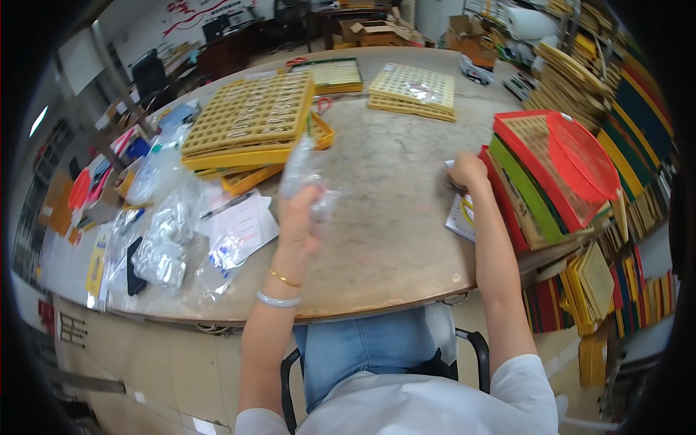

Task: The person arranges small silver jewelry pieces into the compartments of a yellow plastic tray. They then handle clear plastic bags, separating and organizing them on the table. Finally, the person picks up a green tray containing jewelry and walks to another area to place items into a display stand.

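Observation:
My left hand [299, 214], smeared by motion, is closed on a clear plastic bag [299, 163] above the table, beside a stack of yellow compartment trays [250, 112]. Small silvery pieces lie in rows in the top tray. My right hand [468, 172] is at the right of the table with its fingers drawn together. A small whitish bit shows at its fingertips, too unclear to name. Just below that hand lies a white pad or card [461, 219] with something yellow on it. Right beside it stands a stack of red, green and tan trays [533, 177], topped by a round red mesh lid [582, 159].
On the left lie crumpled clear bags [168, 243], paper sheets [243, 232], a pen [226, 206] and a black phone [135, 266]. More compartment trays [412, 88] sit at the back, near red-handled scissors [324, 106]. Piled trays [573, 80] crowd the far right.

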`<state>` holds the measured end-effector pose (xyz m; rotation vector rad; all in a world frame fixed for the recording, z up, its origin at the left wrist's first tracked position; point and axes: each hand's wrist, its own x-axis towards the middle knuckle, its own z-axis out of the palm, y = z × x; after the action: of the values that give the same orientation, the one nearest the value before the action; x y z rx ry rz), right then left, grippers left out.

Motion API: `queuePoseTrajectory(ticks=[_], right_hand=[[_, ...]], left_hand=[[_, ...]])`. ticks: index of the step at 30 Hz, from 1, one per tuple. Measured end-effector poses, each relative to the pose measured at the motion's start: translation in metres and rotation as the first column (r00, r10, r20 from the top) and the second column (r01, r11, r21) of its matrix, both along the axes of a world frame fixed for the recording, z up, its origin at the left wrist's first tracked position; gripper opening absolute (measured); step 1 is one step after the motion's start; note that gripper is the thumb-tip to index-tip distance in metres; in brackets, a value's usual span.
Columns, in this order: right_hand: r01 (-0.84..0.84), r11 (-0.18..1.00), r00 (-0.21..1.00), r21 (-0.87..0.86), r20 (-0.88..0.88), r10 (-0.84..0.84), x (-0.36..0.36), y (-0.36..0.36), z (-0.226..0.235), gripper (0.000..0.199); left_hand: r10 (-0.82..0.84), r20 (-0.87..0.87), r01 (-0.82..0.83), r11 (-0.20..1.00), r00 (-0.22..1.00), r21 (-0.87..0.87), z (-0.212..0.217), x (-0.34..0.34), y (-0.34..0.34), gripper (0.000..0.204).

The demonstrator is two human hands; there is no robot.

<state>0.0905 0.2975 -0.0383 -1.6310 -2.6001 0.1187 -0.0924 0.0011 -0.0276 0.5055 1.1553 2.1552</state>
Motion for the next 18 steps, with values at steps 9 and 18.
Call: queuePoseTrajectory(ticks=[9,18], right_hand=[[-0.037,0.997,0.998,0.063,-0.039,0.039,0.024,0.036,-0.016,0.042],[-0.353,0.889,0.668,0.292,-0.587,0.458,-0.011,-0.01,0.016,0.024]], left_hand=[[-0.082,0.029,0.083,0.996,0.996,-0.044,0.006,0.025,-0.079,0.021],[-0.079,-0.173,0.091,0.994,0.982,0.061,-0.036,0.065,-0.168,0.041]])
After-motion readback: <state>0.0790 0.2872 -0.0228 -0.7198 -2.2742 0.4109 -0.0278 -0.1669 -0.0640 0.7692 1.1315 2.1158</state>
